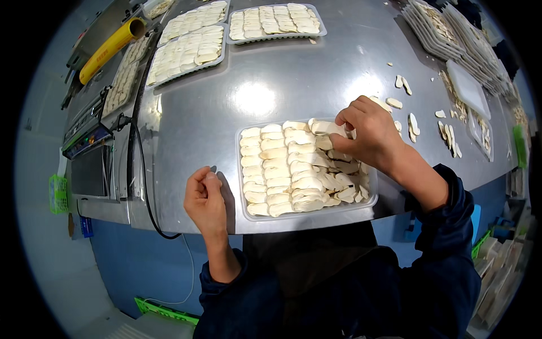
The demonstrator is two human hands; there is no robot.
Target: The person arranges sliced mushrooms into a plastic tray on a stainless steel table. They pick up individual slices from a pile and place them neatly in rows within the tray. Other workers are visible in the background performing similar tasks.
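Note:
A clear plastic tray (238, 169) of pale slices, apparently mushroom, lies before me near the table's front edge. Its left part holds neat overlapping columns of slices (275, 173); towards the right, smaller pieces (345, 182) lie loose and jumbled. My right hand (372, 131) is over the tray's far right corner, thumb and fingers pinching a long pale slice (326, 127) at the top of a column. To the left of the tray and apart from it, my left hand (206, 199) hovers with curled fingers, the thumb against the index finger. No slice shows in it.
Filled trays (277, 23) stand at the far left of the steel table (190, 127). Loose slices (413, 125) are scattered to the right, near a small plastic box (480, 131) and stacked trays (436, 34). A black cable (142, 169) hangs over the left front edge beside a machine (91, 169).

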